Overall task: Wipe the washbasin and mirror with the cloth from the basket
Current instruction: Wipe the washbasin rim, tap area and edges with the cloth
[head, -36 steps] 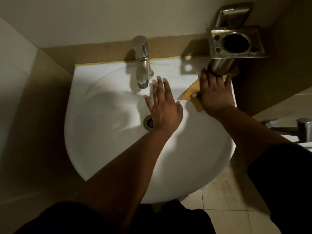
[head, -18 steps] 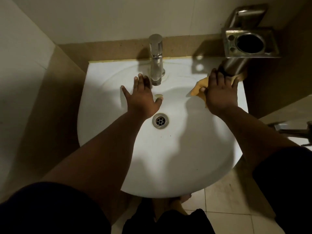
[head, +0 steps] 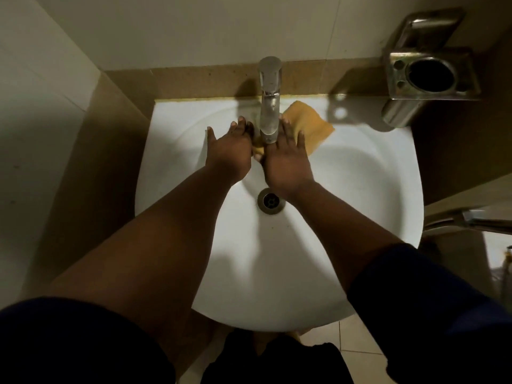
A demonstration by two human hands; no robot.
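At the back of the washbasin (head: 277, 259), head view — I've got both hands up against the base of the chrome faucet (head: 270, 106). My right hand (head: 286, 159) lies flat on the yellow cloth (head: 310, 124), fingers straight and a little spread, pressing it onto the rear ledge just right of the spout; most of the cloth sticks out beyond the fingertips, and a small bit of it shows between the two hands under the spout. My left hand (head: 230, 151) is on the other side of the faucet, fingers extended and loosely spread, thumb out to the left. Whether it pins the cloth's edge or just rests on the porcelain I cannot tell; the spout hides that.

Step in hand, as I judge it: wiping the basin, the strip around the faucet foot. Next move calls for working the cloth round behind the narrow column without bunching, then down into the bowl toward the drain (head: 271, 201). The mirror is out of frame, so that part looks not yet begun.

Materials — basin is glossy white ceramic, rounded front, smooth and hard. Faucet is a polished cylinder, reflective. Cloth looks soft, thin, folded to a rough quadrilateral. Drain is a metal ring with grate. Upper right, a brushed-metal tumbler holder (head: 432, 76), square with a round hole, wall-mounted. Beige stone-like ledge (head: 180, 81) runs behind the basin.
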